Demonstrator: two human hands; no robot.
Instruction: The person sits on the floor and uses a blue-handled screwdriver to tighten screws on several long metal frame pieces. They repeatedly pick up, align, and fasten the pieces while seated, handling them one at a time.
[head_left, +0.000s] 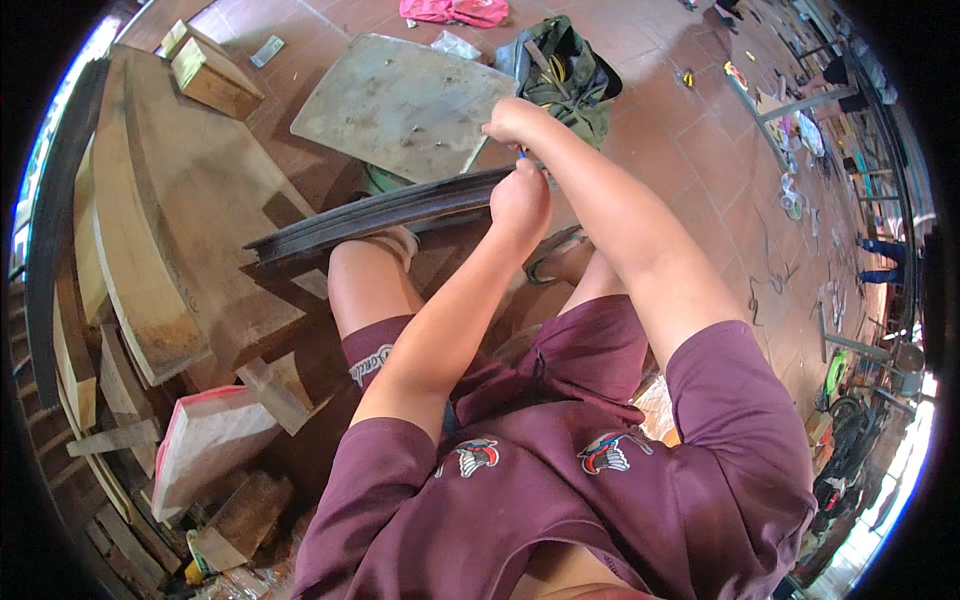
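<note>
My left hand (pixel 521 207) is closed at the right end of a bundle of long dark grooved strips (pixel 385 215), which slants across above my knee. Just beyond it, my right hand (pixel 517 122) is curled shut, its fingers turned away from view. Between the two hands shows a small sliver of something blue (pixel 521 152); its kind is too small to tell. Past my hands, a grey worn board (pixel 400 105) with a few small bits on it lies raised above the floor.
Thick wooden planks (pixel 200 170) and wood blocks (pixel 215 80) are stacked at the left. A green open bag (pixel 570 85) stands beyond the board, near a pink cloth (pixel 455 10). Cords (pixel 770 285) lie on the tiled floor at right, and a cluttered metal rack (pixel 810 100) stands farther off.
</note>
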